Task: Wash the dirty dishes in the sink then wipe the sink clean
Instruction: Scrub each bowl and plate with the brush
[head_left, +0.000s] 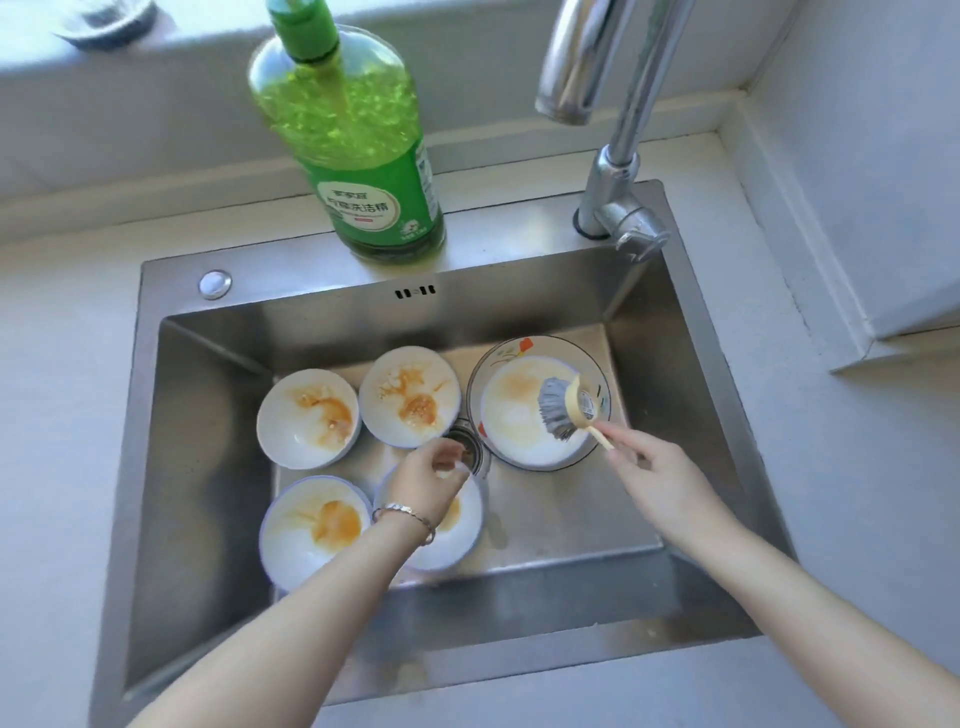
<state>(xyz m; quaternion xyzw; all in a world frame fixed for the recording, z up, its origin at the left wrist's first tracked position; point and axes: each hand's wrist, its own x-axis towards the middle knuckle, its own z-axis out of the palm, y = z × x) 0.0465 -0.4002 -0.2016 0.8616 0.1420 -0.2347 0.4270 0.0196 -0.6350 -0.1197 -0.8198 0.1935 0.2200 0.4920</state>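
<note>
Stainless steel frames the scene: a sink holds five dirty dishes on its floor, each smeared with orange residue. Four small white bowls sit in two pairs at the left, one at the far left, one beside it, and two nearer the person. A larger flower-patterned bowl rests at the far right of the basin, just beyond the drain. The right hand pinches the end of a cream-handled dish brush inside that larger bowl. The brush's long axis runs from the hand at lower right up and away toward the bowl's far rim. Its grey bristles point left, toward the bowl's stained centre, and reach down to the bowl's inside. The left hand, a silver bracelet at the wrist, hangs over the far rim of the nearer right-hand small bowl. Its fingers are curled close together; whether they grasp the rim or a pale scrap cannot be told. A green bottle of dish liquid stands upright on the sink's back ledge, left of the chrome faucet, whose spout reaches out above the basin. The sink is set in a pale countertop.
</note>
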